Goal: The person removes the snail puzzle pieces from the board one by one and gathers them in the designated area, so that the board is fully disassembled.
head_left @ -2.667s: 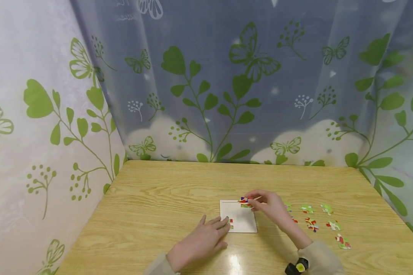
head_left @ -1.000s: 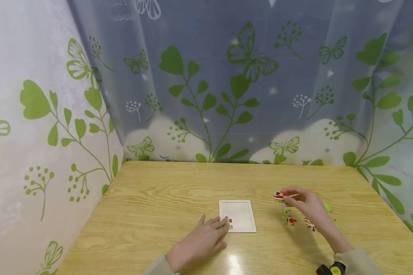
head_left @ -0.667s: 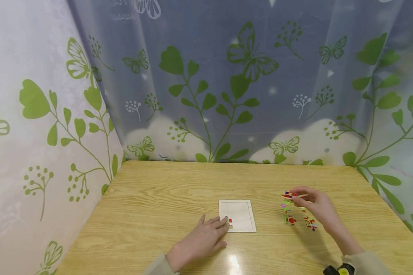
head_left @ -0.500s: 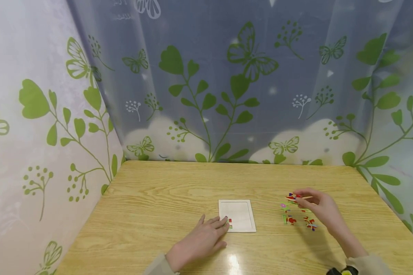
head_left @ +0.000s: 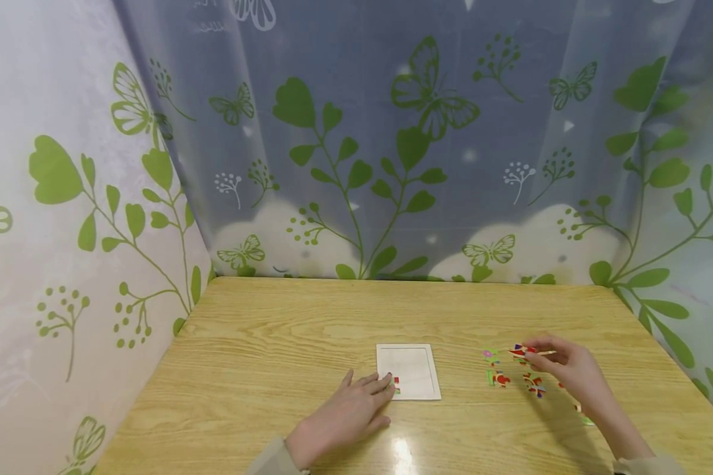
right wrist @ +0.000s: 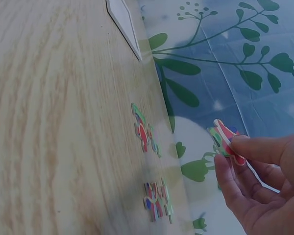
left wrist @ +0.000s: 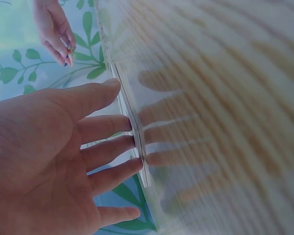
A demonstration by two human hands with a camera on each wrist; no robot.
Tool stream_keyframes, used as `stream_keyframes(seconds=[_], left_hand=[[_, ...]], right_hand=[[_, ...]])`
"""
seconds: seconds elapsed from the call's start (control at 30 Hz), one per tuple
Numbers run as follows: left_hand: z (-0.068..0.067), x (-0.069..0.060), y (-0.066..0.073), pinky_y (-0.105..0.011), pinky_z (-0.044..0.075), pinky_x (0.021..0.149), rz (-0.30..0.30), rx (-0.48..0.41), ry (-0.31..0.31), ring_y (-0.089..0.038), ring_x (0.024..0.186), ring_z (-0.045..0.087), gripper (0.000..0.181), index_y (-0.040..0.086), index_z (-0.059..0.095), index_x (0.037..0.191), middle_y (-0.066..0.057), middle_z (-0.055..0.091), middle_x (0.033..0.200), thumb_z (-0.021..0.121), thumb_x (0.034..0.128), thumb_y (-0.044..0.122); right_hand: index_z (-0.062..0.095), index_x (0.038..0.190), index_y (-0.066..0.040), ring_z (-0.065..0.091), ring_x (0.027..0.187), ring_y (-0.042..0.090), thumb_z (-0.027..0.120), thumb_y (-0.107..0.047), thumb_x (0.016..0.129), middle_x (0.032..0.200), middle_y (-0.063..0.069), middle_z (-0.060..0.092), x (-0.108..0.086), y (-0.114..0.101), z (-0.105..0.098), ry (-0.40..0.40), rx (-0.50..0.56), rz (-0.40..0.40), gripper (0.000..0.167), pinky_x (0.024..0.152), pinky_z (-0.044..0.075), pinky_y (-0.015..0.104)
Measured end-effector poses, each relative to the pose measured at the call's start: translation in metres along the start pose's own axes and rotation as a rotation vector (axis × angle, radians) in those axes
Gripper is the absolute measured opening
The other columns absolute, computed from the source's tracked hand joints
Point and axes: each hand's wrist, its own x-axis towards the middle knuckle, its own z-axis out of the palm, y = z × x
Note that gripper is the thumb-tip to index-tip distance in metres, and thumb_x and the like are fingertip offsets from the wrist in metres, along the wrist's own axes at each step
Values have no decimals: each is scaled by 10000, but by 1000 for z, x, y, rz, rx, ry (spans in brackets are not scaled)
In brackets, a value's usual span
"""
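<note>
A white puzzle tray (head_left: 407,359) lies on the wooden table, with a small red and green puzzle piece (head_left: 397,384) in its near left corner. My left hand (head_left: 353,409) rests flat at that corner, its straight fingertips touching the tray edge and partly covering the piece. Off to the right, my right hand (head_left: 570,369) pinches a red, blue and white jigsaw piece (head_left: 519,351) between thumb and fingers, held above the table. In the right wrist view, a green part (right wrist: 216,138) shows behind the red one; whether it is a second piece, I cannot tell.
Several loose jigsaw pieces lie under and beside the right hand, among them a red and green one (head_left: 499,379), a red and blue one (head_left: 533,384) and a pink-flowered one (head_left: 490,356). A patterned curtain (head_left: 356,165) borders the table (head_left: 261,343).
From over the tray's far right corner, my right hand has moved right with the jigsaw piece, to above the loose pieces, and lately a little lower. My left hand stays put.
</note>
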Motion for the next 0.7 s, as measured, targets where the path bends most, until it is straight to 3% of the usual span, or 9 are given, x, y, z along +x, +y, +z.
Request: stream_keyframes(seconds=[0.2,0.57,0.7], left_hand=[[0,0,0,-625,343,1140,5,9,0,-251,1441,430,549,133,503,1500,-32,418,1584,586,1016,379],[-2,-1,1,-632,337,1140,0,1,-5,-253,1443,427,559,128,497,1501,-34,410,1587,589,1013,384],[-2,0,0,-633,334,1141,3,4,-5,-253,1444,425,553,131,496,1503,-32,408,1589,583,1018,380]], right_hand=[[669,1267,-20,700,866,51,690,-275,980,1071,-1,725,-2,7,-1,3,-6,13,385,668,531,284],[685,1227,13,703,855,73,699,-228,971,1067,25,731,-6,15,-3,-12,-9,3,352,716,575,285],[690,1205,17,686,851,15,715,-230,959,1058,44,736,-8,18,-4,-18,-24,26,349,723,580,268]])
